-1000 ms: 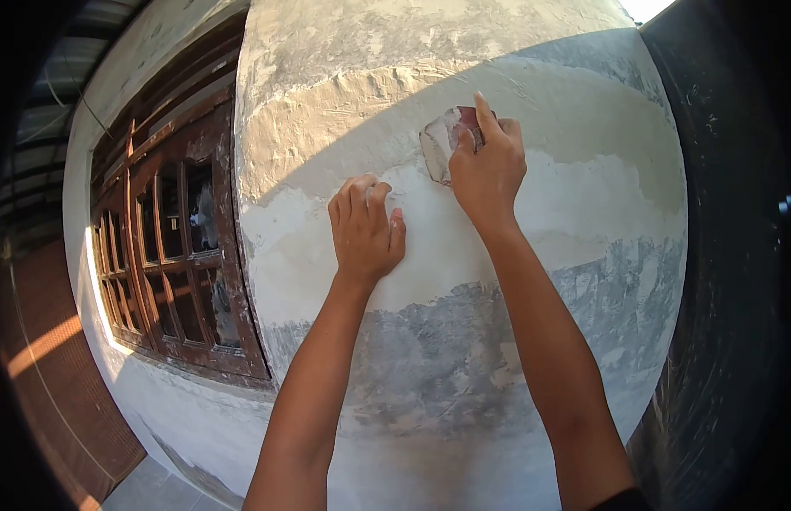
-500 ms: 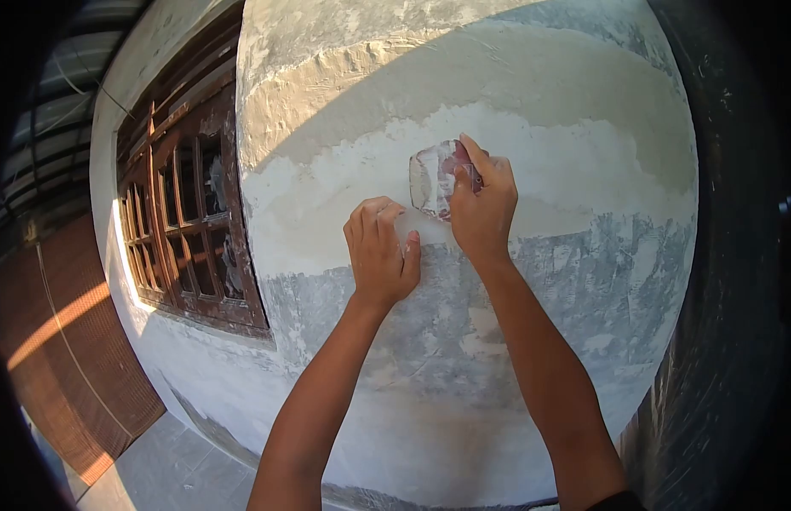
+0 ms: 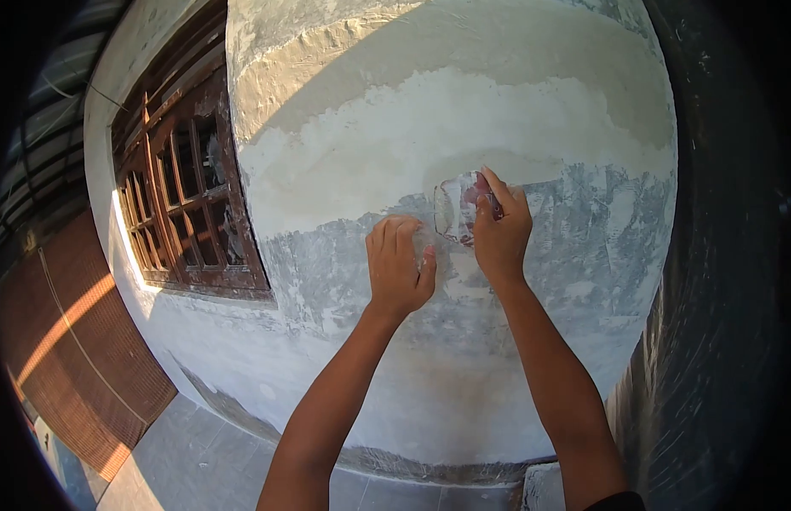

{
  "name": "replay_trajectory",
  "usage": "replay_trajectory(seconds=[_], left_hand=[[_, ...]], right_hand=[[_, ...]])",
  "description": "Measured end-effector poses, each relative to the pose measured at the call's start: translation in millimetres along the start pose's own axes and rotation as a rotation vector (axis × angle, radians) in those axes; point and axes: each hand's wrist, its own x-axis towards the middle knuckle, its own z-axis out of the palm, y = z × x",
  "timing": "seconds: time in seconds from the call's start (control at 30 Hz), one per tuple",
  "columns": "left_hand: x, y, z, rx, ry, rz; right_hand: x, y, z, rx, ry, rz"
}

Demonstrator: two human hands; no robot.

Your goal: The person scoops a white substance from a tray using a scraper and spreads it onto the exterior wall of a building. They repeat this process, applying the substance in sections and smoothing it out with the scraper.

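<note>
My right hand (image 3: 504, 234) grips a putty spreader (image 3: 453, 209), a flat blade smeared with white putty and dark red where my fingers hold it. Its blade lies against or just off the wall (image 3: 370, 179), at the border between the pale putty coat and the bare grey band; contact cannot be told. A darker, damp-looking patch shows just above the blade. Left of the spreader, my left hand (image 3: 399, 264) is raised near the wall, fingers bent and thumb apart from them. White smears mark its fingertips, and I make out nothing held in it.
A brown wooden window (image 3: 187, 187) with small panes is set in the wall to the left. Below it hangs a woven brown blind (image 3: 80, 341). Grey floor tiles (image 3: 204, 451) run along the wall's foot. A dark surface (image 3: 719, 255) borders the right side.
My right hand and the spreader have moved down the wall and slightly right, from the pale coat to the grey border. My left hand has shifted slightly right. The view has tilted downward.
</note>
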Motion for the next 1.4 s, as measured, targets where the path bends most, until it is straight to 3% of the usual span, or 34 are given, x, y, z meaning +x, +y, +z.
replay_trajectory(seconds=[0.27,0.37,0.73,1.03,1.13,1.4], left_hand=[[-70,55,13,-0.202,-0.063,-0.09],[-107,80,27,-0.322,-0.113,-0.209],[-212,200,107,-0.705,-0.403,-0.367],[-263,310,179,-0.896,-0.555,-0.485],[-289,344,193,-0.904,-0.681,-0.541],[-405,406,202,-0.896,-1.023,-0.589]], right_hand=[[-67,35,-48,-0.069,-0.002,0.086],[-96,50,-76,-0.081,0.019,0.167],[-199,130,-235,-0.447,0.098,0.523],[-266,163,-356,-0.626,0.247,0.654],[-297,175,-391,-0.681,0.279,0.658],[-392,181,-455,-0.902,0.183,0.92]])
